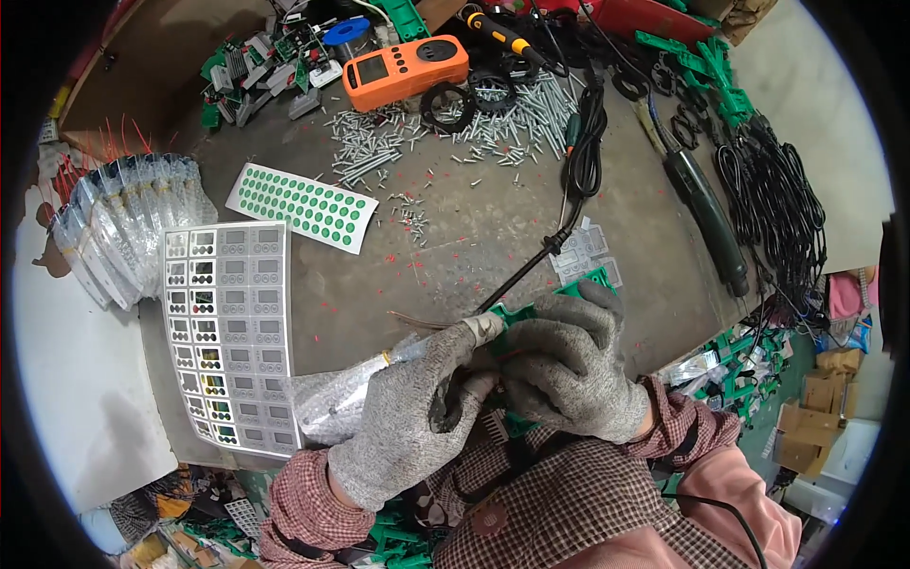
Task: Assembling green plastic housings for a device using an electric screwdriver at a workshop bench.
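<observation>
Both my hands wear grey gloves with dark, worn fingertips and meet at the near edge of the table. A green plastic housing [518, 313] lies between them, mostly hidden by the fingers. My right hand [573, 365] curls over it from the right, gripping it. My left hand [412, 412] closes on its left side, thumb and fingers bent inward. From the housing a black cable [519, 277] runs up and away to a coiled bundle. Beside my left hand lies a clear bubble-wrapped part [336, 403] with a yellow tie and thin bare copper wires.
Left are a sticker sheet [251, 327], green round labels [303, 204] and bubble-wrapped parts [133, 223]. Farther back lie loose screws [370, 142], an orange meter [408, 71] and a blue-rimmed spool [347, 33]. Right are a dark-handled tool [706, 213] and black cables [782, 213].
</observation>
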Demonstrator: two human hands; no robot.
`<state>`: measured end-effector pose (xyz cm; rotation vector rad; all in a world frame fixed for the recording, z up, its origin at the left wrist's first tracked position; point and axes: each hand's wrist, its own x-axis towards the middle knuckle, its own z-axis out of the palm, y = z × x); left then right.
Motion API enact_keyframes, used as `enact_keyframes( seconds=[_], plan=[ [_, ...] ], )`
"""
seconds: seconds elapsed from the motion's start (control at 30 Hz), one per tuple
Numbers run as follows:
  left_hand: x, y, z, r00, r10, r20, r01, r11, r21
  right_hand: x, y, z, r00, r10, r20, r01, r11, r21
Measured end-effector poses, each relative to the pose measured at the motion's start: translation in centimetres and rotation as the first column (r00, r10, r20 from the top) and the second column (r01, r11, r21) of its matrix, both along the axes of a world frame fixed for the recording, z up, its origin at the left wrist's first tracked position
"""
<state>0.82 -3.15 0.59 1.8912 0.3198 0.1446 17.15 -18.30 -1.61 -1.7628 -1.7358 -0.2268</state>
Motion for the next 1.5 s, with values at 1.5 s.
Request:
enact_keyframes(
  seconds=[1.5],
  plan=[
    [3.2, 3.5, 0.2, 0.916, -0.387, 0.109, 0.273, 0.797, 0.538, 2.0, 2.7, 6.3, 0.055, 0.692, -0.72, -0.461, 0.657, 0.597]
  ],
)
